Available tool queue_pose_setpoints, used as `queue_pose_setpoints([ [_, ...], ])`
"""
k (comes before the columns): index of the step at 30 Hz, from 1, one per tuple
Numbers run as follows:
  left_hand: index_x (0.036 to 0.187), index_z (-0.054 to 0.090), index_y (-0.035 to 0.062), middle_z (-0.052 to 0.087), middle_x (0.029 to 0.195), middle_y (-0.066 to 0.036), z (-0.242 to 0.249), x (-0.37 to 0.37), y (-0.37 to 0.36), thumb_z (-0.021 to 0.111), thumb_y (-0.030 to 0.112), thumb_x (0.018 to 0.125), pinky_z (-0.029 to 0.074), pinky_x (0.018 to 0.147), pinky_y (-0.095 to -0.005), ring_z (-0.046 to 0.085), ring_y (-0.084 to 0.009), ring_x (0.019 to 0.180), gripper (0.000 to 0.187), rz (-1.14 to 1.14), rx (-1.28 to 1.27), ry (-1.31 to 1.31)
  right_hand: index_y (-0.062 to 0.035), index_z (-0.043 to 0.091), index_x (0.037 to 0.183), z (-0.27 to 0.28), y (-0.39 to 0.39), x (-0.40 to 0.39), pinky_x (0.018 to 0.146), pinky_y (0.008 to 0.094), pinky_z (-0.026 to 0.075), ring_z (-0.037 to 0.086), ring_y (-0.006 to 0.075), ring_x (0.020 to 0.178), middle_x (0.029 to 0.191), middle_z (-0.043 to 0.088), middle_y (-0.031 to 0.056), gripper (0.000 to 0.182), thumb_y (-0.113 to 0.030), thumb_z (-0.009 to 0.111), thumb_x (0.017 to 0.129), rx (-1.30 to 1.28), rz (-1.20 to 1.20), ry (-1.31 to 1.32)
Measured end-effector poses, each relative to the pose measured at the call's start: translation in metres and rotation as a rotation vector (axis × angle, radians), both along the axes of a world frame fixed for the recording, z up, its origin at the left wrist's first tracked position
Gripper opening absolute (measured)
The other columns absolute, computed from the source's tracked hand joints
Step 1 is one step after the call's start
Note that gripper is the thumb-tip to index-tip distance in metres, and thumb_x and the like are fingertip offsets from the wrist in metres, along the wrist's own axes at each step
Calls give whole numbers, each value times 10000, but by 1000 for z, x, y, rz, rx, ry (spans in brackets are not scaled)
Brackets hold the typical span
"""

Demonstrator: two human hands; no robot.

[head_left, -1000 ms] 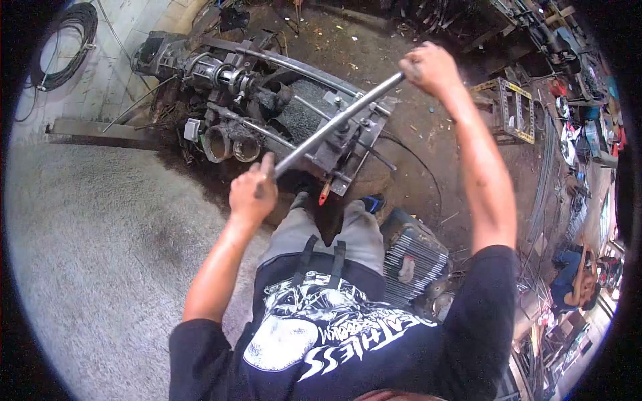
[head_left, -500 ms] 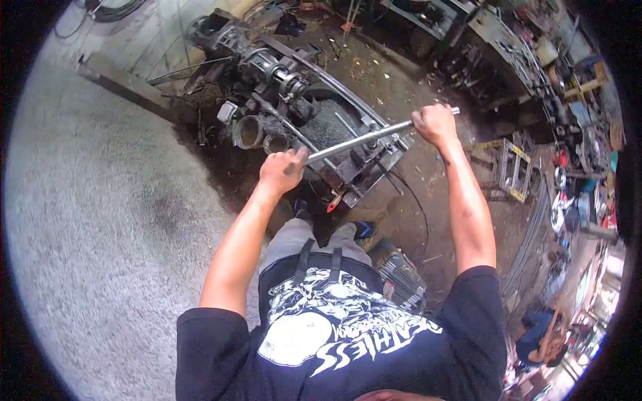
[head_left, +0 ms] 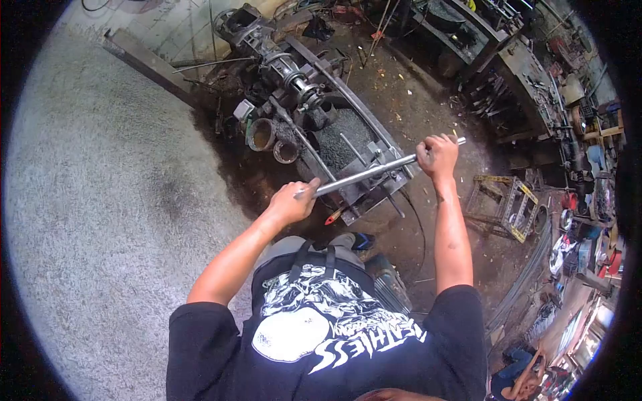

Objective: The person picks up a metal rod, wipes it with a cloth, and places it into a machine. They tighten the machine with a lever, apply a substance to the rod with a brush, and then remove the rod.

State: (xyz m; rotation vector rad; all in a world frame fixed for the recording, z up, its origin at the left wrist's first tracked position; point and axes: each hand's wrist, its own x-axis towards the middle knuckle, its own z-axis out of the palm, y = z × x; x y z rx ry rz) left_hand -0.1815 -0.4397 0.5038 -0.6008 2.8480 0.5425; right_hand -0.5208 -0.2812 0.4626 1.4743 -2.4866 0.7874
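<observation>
Curls the left hand [head_left: 291, 203] around a metal bar [head_left: 364, 176], spans it across the view of the machine [head_left: 297, 87], wraps the right hand [head_left: 439, 159] closed near its far end; risks dropping it from a loosened grip or striking the machine by tilting.

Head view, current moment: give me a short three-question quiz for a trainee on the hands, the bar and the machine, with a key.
1. Which is higher in the picture, the left hand or the right hand?
2. True or false: the bar sticks out past the right hand, on the side away from the left hand.
3. In the picture, which part of the machine does the bar cross?
A. The end nearer the person
B. The end farther from the person

Key: 1. The right hand. 2. True. 3. A.
</observation>
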Motion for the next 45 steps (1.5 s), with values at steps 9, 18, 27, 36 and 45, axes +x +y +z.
queue_pose_setpoints([
  [9, 1266, 473, 71, 618, 961, -211, 5, -18, -14, 580, 185, 833, 475, 821, -457, 592, -378, 938, 460, 16, 322, -146, -76, 592, 1150, -9, -6, 39, 1032, 463, 322, 447, 318, 1228, 1253, 547, 163, 458, -120, 613, 695, -146, -267, -13],
  [18, 1271, 453, 3, 620, 941, -262, -31, -15, -35, 583, 257, 875, 497, 751, -464, 611, -430, 869, 488, -196, 684, 108, 55, 76, 1459, -65, -22, 79, 1156, 390, 89, 65, 366, 1429, 1509, 104, 298, 818, -15, 528, 781, -390, -674, -402],
  [27, 1219, 381, 26, 577, 1064, -268, -58, -1, -50, 525, 244, 933, 449, 816, -472, 584, -448, 944, 388, -187, 1188, 84, 5, 5, 1478, -20, -85, 144, 852, 306, 508, 592, 300, 1111, 1416, 345, 251, 778, 138, 374, 806, -569, -867, -695],
  [36, 1177, 539, 31, 648, 870, -124, -73, 0, -50, 471, 323, 970, 482, 710, -346, 616, -208, 780, 365, -135, 1200, 192, 30, 246, 1397, -26, -63, 141, 670, 270, 491, 625, 192, 861, 1103, 542, 151, 609, 70, 463, 830, -411, -905, -536],
  [45, 915, 603, 8, 647, 890, -206, -232, -4, -41, 621, 252, 845, 518, 637, -469, 633, -384, 757, 254, -319, 493, 227, 32, 397, 1319, 3, -91, 149, 743, 313, 525, 610, 198, 858, 1007, 580, 132, 526, -141, 605, 867, -838, -1007, -713],
])
